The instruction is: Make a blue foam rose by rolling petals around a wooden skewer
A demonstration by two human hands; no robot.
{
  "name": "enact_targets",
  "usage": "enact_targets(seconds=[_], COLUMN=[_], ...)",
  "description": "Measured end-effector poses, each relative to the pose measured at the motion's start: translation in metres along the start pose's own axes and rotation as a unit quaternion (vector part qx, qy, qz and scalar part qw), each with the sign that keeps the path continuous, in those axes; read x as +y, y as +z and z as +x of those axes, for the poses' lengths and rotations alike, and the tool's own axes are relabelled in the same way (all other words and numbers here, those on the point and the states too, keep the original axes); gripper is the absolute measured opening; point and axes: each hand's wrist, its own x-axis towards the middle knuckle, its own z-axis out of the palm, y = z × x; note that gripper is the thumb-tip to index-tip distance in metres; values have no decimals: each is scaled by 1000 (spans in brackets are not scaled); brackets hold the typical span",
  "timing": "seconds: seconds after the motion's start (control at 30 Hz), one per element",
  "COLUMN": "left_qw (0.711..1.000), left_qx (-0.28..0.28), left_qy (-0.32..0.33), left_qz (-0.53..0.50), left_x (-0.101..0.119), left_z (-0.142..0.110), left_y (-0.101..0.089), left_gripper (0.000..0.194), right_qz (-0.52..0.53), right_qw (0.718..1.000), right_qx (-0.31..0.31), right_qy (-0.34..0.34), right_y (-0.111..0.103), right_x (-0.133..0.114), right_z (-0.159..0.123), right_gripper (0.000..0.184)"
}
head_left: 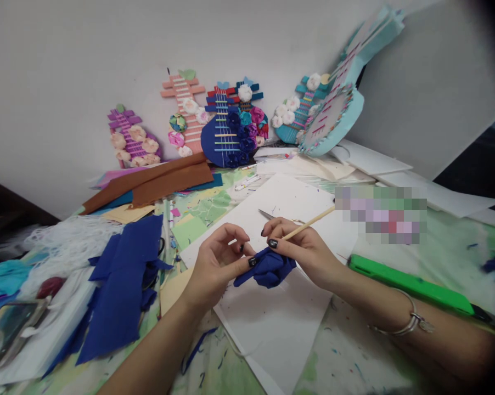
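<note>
Our left hand (226,258) and right hand (291,241) pinch a dark blue paper flower (272,267); our right also grips a thin stick (309,222).

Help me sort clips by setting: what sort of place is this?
Likely a craft workspace: guitar-shaped decorations by the wall, blue sheets on the table, a blue rosette held over white paper.

Flower (274,268) is deep blue, stick (311,222) pale tan. Nails (273,243) black, bracelet (404,328) silver. Paper sheet (272,323) white with small dark flecks; tablecloth (333,356) mottled green and white. Long tool (412,285) bright green, black end. Left-side sheets (122,285) blue, yarn (74,238) white, strips (169,178) brown. Blue guitar (218,140) has a grid of white, yellow and light green lines; purple guitar (130,131) is striped.
</note>
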Motion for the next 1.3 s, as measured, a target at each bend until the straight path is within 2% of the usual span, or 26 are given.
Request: enact_targets(seconds=[0.53,1.3], left_qw=[1000,1000], left_qx=[-1,-20], left_qy=[-1,21], left_qz=[-2,11], left_x=[-2,-4], left_z=[1,1], left_y=[-1,-3], left_gripper=[28,23], right_qz=[17,-23], right_qw=[1000,999], right_qx=[-10,-13], right_qy=[9,-27], right_y=[0,0], right_x=[0,-2], right_z=[-1,0], right_gripper=[15,8])
